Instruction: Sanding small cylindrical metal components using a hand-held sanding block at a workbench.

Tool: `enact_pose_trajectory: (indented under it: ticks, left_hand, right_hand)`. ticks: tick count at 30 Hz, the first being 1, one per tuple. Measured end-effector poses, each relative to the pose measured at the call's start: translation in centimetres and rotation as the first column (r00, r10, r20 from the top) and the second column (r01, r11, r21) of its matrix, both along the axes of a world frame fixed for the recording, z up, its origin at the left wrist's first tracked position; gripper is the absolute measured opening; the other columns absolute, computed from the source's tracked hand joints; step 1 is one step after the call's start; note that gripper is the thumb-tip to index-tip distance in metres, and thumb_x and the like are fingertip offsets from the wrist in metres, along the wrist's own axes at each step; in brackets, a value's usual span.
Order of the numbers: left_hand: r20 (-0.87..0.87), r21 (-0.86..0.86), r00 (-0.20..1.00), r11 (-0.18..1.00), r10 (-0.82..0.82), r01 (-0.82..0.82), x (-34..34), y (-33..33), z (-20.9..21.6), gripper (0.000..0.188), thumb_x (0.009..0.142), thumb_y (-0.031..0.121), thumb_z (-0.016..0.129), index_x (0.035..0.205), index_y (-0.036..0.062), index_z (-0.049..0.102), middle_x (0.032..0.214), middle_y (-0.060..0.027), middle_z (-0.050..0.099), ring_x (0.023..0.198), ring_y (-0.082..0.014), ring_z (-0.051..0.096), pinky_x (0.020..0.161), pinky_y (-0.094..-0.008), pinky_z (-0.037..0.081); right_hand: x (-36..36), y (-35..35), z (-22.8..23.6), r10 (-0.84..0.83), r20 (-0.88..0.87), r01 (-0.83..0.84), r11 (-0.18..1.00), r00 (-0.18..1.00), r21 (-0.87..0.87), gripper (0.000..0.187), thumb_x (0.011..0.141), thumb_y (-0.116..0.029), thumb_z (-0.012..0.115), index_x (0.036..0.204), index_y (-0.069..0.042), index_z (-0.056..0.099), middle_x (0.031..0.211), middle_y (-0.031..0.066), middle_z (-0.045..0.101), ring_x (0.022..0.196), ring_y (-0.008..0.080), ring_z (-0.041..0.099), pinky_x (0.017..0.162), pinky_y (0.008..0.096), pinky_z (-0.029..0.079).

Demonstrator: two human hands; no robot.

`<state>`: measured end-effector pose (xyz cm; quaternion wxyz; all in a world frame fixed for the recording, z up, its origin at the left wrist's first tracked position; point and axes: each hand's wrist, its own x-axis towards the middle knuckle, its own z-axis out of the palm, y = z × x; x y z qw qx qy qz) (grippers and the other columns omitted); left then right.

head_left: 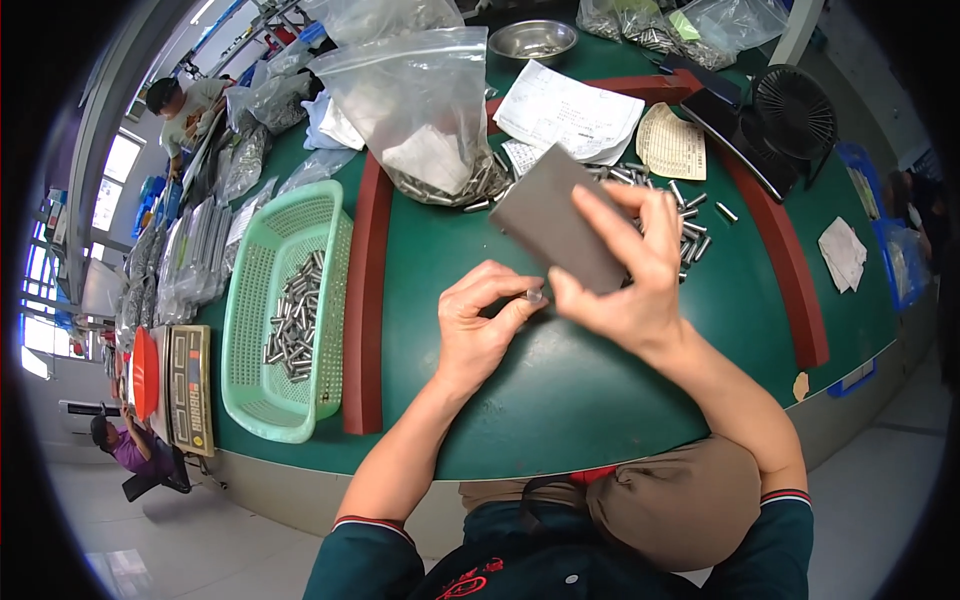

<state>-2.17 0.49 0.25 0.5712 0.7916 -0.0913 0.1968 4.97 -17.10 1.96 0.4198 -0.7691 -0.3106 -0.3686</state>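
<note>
My left hand (472, 328) pinches a small metal pin (534, 295) between thumb and forefinger, with its round end showing. In my right hand (640, 285) is a dark grey rectangular sheet (560, 215) that looks like sandpaper, gripped between thumb and fingers and tilted over the table. The sheet's lower edge is close to the pin; whether they touch I cannot tell. Behind my right hand lies a loose pile of metal pins (692, 240), partly hidden by the sheet and the hand. Left of my hands, a green plastic basket (335, 330) holds many similar pins.
Dark red wooden bars (365, 300) frame the green tabletop (420, 400). Beyond my hands stand a clear bag of pins (420, 110), papers (570, 110) and a metal bowl (533, 40). A black fan (795, 110) is at the right. Two people are at the far left.
</note>
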Motion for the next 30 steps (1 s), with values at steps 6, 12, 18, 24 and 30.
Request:
enact_pose_trajectory:
  ticks: [6,12,18,24,30]
  left_hand:
    - [0.032,-0.071,0.999,0.997,0.031,-0.029,0.2,-1.1,0.7,0.007,0.075,-0.003,0.074,0.081,0.0014,0.072,0.077,-0.0083,0.067,0.068,-0.0155,0.059,0.061,-0.0275,0.046]
    - [-0.024,-0.056,0.993,0.991,0.116,-0.117,0.0,0.3,-2.7,0.013,0.073,-0.002,0.076,0.084,0.0019,0.071,0.08,-0.0072,0.067,0.076,-0.0172,0.064,0.066,-0.0283,0.05]
    - [-0.111,-0.357,0.959,0.89,0.261,-0.284,-0.1,-3.1,0.0,0.012,0.071,0.0,0.076,0.082,0.0002,0.07,0.083,-0.0085,0.07,0.075,-0.0152,0.065,0.066,-0.0274,0.051]
    - [-0.173,-0.248,0.947,0.918,0.272,-0.309,-0.4,-2.3,0.6,0.01,0.076,-0.001,0.074,0.085,0.0012,0.072,0.088,-0.01,0.071,0.078,-0.0159,0.067,0.069,-0.026,0.052]
    - [0.067,-0.104,0.997,0.994,0.039,-0.032,0.1,-0.8,0.2,0.015,0.075,-0.005,0.077,0.088,0.0013,0.074,0.08,-0.0062,0.068,0.074,-0.0104,0.06,0.063,-0.0236,0.046]
  right_hand:
    - [0.5,-0.2,0.1,-0.013,-0.028,0.012,0.999,1.0,-0.032,0.06,0.054,-0.024,0.078,0.111,-0.007,0.069,0.104,0.0129,0.058,0.093,0.0277,0.054,0.079,0.0389,0.038]
    - [-1.8,1.2,0.8,0.109,-0.006,-0.11,0.992,0.994,-0.056,0.066,0.053,-0.03,0.079,0.115,-0.009,0.068,0.106,0.0139,0.058,0.091,0.028,0.053,0.079,0.0398,0.036]
    - [-2.9,0.8,1.0,0.195,0.002,-0.194,0.977,0.981,-0.092,0.068,0.05,-0.024,0.079,0.116,-0.007,0.069,0.108,0.0156,0.059,0.088,0.0285,0.054,0.079,0.0404,0.04]
    - [-3.1,1.1,1.6,0.183,0.004,-0.182,0.979,0.983,-0.088,0.068,0.049,-0.021,0.078,0.115,-0.007,0.069,0.107,0.0152,0.059,0.09,0.028,0.055,0.079,0.0382,0.04]
    - [0.8,-0.4,0.1,-0.048,-0.149,0.054,0.998,0.988,0.038,0.059,0.056,-0.024,0.08,0.111,-0.005,0.069,0.104,0.0104,0.056,0.096,0.027,0.052,0.083,0.0398,0.038]
